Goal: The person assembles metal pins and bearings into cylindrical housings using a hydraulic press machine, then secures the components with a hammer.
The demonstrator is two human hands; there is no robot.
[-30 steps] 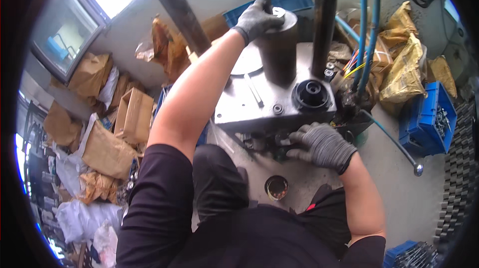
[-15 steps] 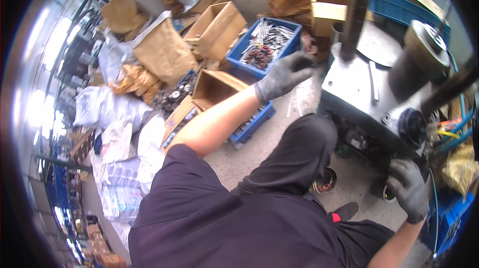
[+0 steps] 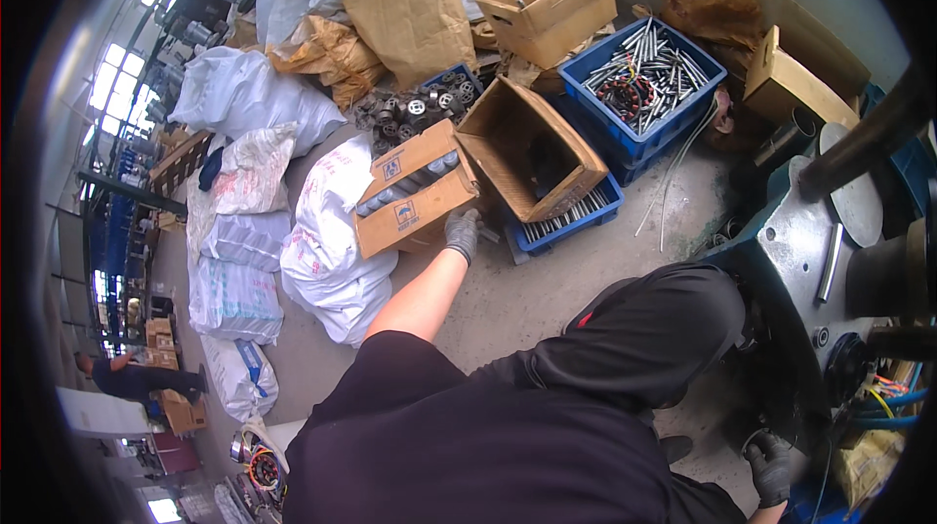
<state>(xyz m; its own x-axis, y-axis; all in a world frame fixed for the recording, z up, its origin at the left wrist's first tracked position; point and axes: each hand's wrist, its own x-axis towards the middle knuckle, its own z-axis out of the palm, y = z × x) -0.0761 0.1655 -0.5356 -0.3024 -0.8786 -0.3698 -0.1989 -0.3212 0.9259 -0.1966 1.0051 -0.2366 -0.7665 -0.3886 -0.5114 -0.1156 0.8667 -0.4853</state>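
Note:
My gloved left hand (image 3: 462, 234) is at the near right corner of an open cardboard box (image 3: 415, 217), its fingers curled against the box's side. Rows of grey cylindrical parts (image 3: 420, 180) lie in this box between its flaps. My gloved right hand (image 3: 769, 468) hangs low at the right, below the machine (image 3: 781, 231). Its fingers are curled beside a thin, pale ring-like edge; what they hold is too dark to make out.
Beside the left hand, an empty-looking carton (image 3: 532, 148) tilts over a blue crate (image 3: 576, 221) of metal rods. Another blue crate (image 3: 644, 139) holds rods and a wound coil. White sacks (image 3: 332, 241) lie at the left. Far left, another person (image 3: 137, 378) is bent forward.
My left hand has moved from near the rod crate, left and down to the cardboard box. The view has turned left. My right hand stays low beside the machine.

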